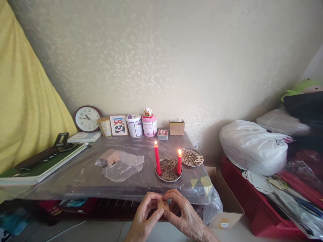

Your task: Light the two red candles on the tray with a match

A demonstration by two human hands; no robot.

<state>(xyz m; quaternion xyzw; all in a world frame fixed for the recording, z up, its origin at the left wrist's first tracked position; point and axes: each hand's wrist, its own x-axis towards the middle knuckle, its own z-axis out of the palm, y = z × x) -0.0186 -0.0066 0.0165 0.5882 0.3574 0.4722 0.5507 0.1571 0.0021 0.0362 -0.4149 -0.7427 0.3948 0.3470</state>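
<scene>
Both my hands meet just in front of the table's near edge, pinching a small tan matchbox [163, 204] between them. My left hand [145, 215] curls round its left side and my right hand [184, 213] closes over its right side. Beyond them, on the plastic-covered table [83, 174], two lit red candles [157, 158] [179, 162] stand on a round metal plate [168, 169]. A second plate [190, 157] with a bundle of thin sticks lies just behind, to the right.
A crumpled plastic bag [121, 164] lies mid-table. Along the wall stand a clock [87, 118], a framed picture [118, 125], tins [134, 125], a small cardboard box [176, 127]. Books [40, 164] lie at left. An open carton [224, 198] and white bags [252, 146] crowd the right.
</scene>
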